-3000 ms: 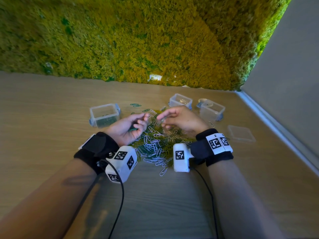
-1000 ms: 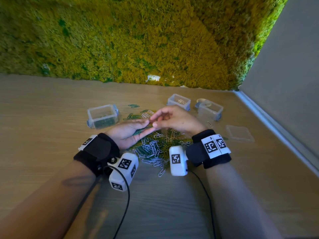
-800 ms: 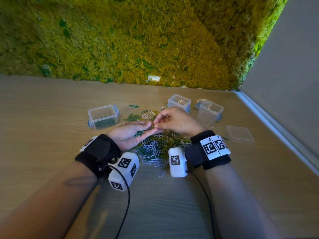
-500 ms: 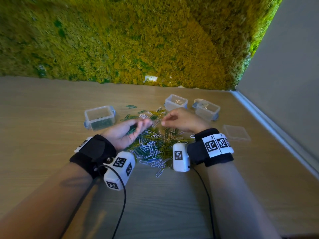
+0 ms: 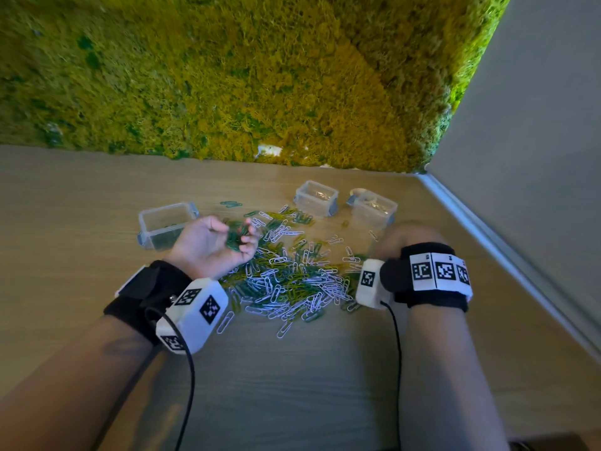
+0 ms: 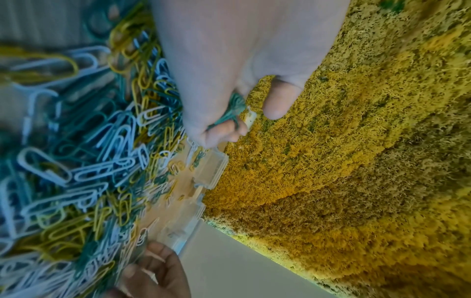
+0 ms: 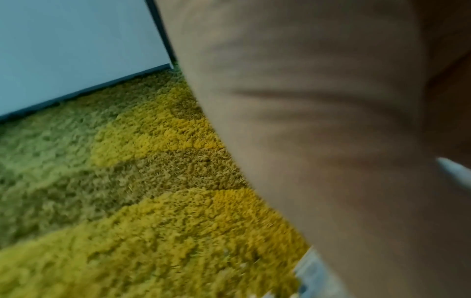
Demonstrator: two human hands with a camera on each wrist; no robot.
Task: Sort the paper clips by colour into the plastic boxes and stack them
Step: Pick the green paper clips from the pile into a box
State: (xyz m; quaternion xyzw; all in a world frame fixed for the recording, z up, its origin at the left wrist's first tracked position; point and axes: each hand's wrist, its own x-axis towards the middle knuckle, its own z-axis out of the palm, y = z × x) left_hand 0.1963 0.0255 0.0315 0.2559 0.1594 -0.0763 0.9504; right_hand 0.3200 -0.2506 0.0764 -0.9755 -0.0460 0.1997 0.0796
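While green paper clips (image 5: 236, 239) are lying bunched in the upturned left hand (image 5: 213, 247), fingers curling around them beside the mixed pile (image 5: 292, 278) on the desk (image 5: 81, 190), the blurred right hand (image 5: 401, 244) is hovering near three plastic boxes (image 5: 317, 198), grip unreadable.

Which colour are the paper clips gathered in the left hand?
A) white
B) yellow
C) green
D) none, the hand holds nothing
C: the left hand lies palm up with a bunch of green paper clips cupped in its curled fingers; the left wrist view shows the same green bundle.
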